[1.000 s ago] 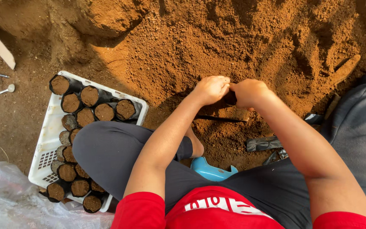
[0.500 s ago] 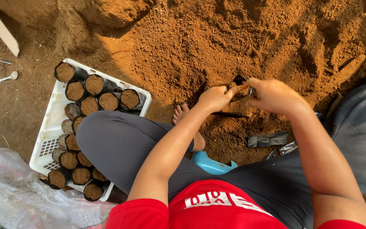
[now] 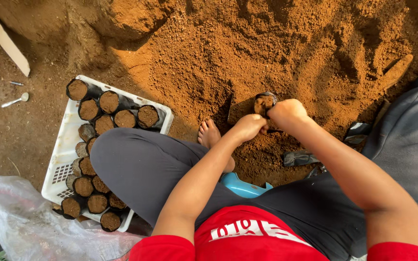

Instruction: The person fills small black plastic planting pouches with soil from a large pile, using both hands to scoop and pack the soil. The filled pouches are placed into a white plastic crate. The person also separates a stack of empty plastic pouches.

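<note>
A small black bag filled with soil (image 3: 264,103) is held upright just in front of a big mound of reddish-brown soil (image 3: 276,43). My right hand (image 3: 286,115) grips its side. My left hand (image 3: 249,127) is closed against the bag's lower part, beside the right hand. Both hands sit above my crossed legs, with my bare foot (image 3: 209,134) just to the left of them.
A white plastic crate (image 3: 61,162) at the left holds several soil-filled black bags (image 3: 108,101). A clear plastic sheet (image 3: 20,222) lies at the bottom left. A blue stool (image 3: 240,186) is under me. Empty black bags (image 3: 300,157) lie right of my knee. Another person's grey-clad leg (image 3: 407,140) is at the right.
Both hands have drawn back from the mound toward me and lifted the black bag upright, its soil-filled top now showing. The view has shifted slightly.
</note>
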